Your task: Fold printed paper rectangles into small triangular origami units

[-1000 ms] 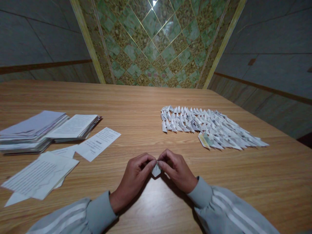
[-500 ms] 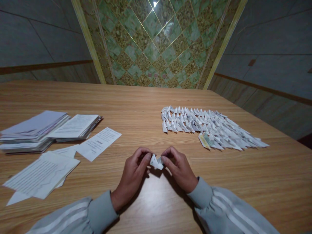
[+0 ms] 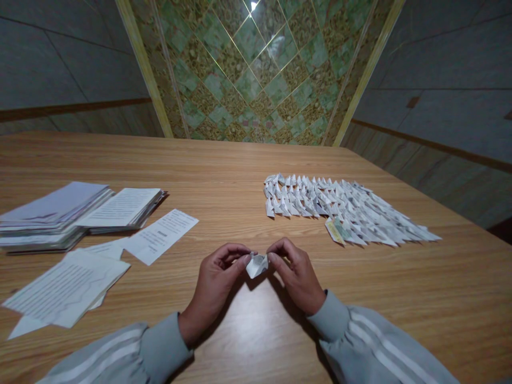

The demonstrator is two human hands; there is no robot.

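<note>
Between my two hands is a small folded paper boat (image 3: pixel 256 266), white with grey print, held just above the table. My left hand (image 3: pixel 219 278) pinches its left end between thumb and fingers. On the opposite end, the thumb and forefinger of my right hand (image 3: pixel 295 274) are closed. My fingertips cover both ends of the fold. Beyond my right hand stand rows of similar folded paper boats (image 3: pixel 360 216), packed closely together; one at the near left corner carries yellow and green print.
The wooden table (image 3: pixel 224 165) reaches back to a tiled wall (image 3: pixel 256 80). Left of my hands lie loose printed sheets (image 3: pixel 70 285) and a single slip (image 3: pixel 162 237). Behind them rise a paper stack (image 3: pixel 56 205) and a smaller printed stack (image 3: pixel 124 208).
The paper boat has tilted between my fingers, its upright point no longer showing and a broader face visible. My left hand has shifted slightly left; both hands still grip the paper.
</note>
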